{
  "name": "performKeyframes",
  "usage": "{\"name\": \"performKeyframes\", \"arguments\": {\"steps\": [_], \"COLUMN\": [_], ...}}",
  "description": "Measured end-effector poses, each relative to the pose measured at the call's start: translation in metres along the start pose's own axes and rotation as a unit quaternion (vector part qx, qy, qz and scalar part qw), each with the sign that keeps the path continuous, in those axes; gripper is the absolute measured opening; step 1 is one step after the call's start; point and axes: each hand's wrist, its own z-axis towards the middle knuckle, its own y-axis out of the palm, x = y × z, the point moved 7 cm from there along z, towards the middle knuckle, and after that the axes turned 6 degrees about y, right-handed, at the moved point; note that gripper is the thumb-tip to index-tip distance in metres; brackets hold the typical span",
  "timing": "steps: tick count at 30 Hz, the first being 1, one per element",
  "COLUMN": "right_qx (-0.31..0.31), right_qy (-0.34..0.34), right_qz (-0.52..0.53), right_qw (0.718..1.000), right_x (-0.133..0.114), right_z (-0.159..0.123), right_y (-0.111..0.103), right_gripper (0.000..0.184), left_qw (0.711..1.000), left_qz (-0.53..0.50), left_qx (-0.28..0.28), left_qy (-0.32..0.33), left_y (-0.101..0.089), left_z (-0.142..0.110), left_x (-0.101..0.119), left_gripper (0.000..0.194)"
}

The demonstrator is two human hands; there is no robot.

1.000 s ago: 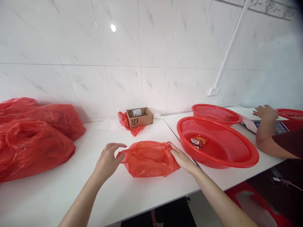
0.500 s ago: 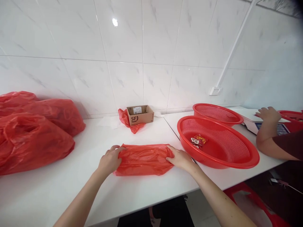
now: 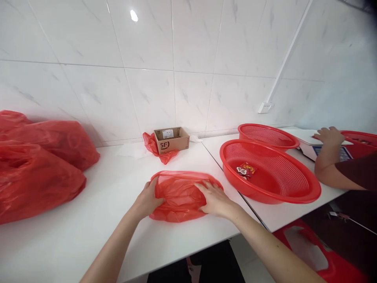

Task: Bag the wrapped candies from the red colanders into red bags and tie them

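Note:
A thin red plastic bag (image 3: 182, 194) lies on the white table in front of me, its mouth spread into a wide oval. My left hand (image 3: 147, 198) is at the bag's left edge, thumb and forefinger well apart and touching the plastic. Its other fingers are partly hidden. At the right side of the bag, my right hand (image 3: 215, 198) rests with fingers spread over the plastic and thumb stretched out. Neither hand shows a closed grip. Beyond the bag stands a small open cardboard box (image 3: 172, 140) on a crumpled piece of red plastic (image 3: 167, 156).
Large red plastic bags (image 3: 44, 169) are piled on the left. To the right sit two red perforated baskets, the nearer basket (image 3: 309, 192) holding small snack packets (image 3: 246, 170). A co-worker's hand (image 3: 330, 135) is over a white scale (image 3: 306, 137). A red stool (image 3: 332, 263) stands below.
The bag's mouth has widened from a flat rectangle into an oval. My right hand has shifted left over the plastic, its fingers now spread. The camera view has turned slightly.

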Motion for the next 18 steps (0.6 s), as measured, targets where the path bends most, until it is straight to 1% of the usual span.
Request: {"name": "performKeyframes", "arguments": {"steps": [1,2,3,4,6,8,9,10,11,12,13,14,15,17,18], "right_qx": [-0.045,-0.074,-0.084,-0.076,-0.024,0.053,0.095,0.137,0.176,0.21,0.218,0.195,0.138,0.071,0.051], "right_qy": [0.009,0.011,0.008,0.0,-0.03,-0.064,-0.069,-0.061,-0.037,-0.002,0.038,0.093,0.144,0.179,0.187], "right_qz": [0.015,0.028,0.038,0.046,0.071,0.116,0.136,0.146,0.142,0.116,0.074,0.022,-0.041,-0.074,-0.085], "right_qw": [0.999,0.997,0.996,0.996,0.997,0.99,0.984,0.978,0.973,0.971,0.972,0.976,0.979,0.979,0.977], "right_x": [0.007,0.011,0.012,0.011,0.004,0.0,0.004,0.013,0.027,0.044,0.063,0.085,0.107,0.139,0.15], "right_z": [0.0,-0.001,-0.004,-0.009,-0.02,-0.032,-0.036,-0.037,-0.036,-0.032,-0.025,-0.015,-0.004,0.013,0.019], "right_y": [0.004,0.005,0.002,-0.004,-0.025,-0.056,-0.074,-0.093,-0.111,-0.128,-0.141,-0.148,-0.149,-0.15,-0.148], "right_gripper": [0.098,0.101,0.101,0.098,0.081,0.055,0.044,0.036,0.032,0.03,0.031,0.032,0.035,0.041,0.044], "left_qw": [1.0,1.0,0.999,0.999,0.998,0.996,0.995,0.994,0.994,0.994,0.993,0.993,0.992,0.991,0.99], "left_qz": [-0.007,-0.014,-0.019,-0.025,-0.041,-0.066,-0.078,-0.086,-0.092,-0.095,-0.099,-0.103,-0.109,-0.118,-0.122], "left_qx": [-0.01,-0.021,-0.033,-0.043,-0.051,-0.041,-0.032,-0.02,-0.009,0.0,0.005,0.009,0.009,0.008,0.012], "left_qy": [-0.002,-0.003,0.0,0.005,0.023,0.044,0.053,0.059,0.061,0.061,0.06,0.06,0.062,0.067,0.068], "left_y": [-0.001,-0.002,-0.002,-0.001,0.001,0.003,0.004,0.003,0.002,0.002,0.001,0.0,0.0,0.001,0.0], "left_z": [0.002,0.003,0.005,0.007,0.01,0.012,0.013,0.013,0.013,0.013,0.012,0.011,0.01,0.008,0.007], "left_x": [-0.003,-0.005,-0.007,-0.009,-0.011,-0.014,-0.015,-0.017,-0.019,-0.02,-0.021,-0.021,-0.02,-0.016,-0.014], "left_gripper": [0.085,0.085,0.083,0.081,0.073,0.063,0.06,0.059,0.059,0.059,0.059,0.059,0.058,0.057,0.057]}}
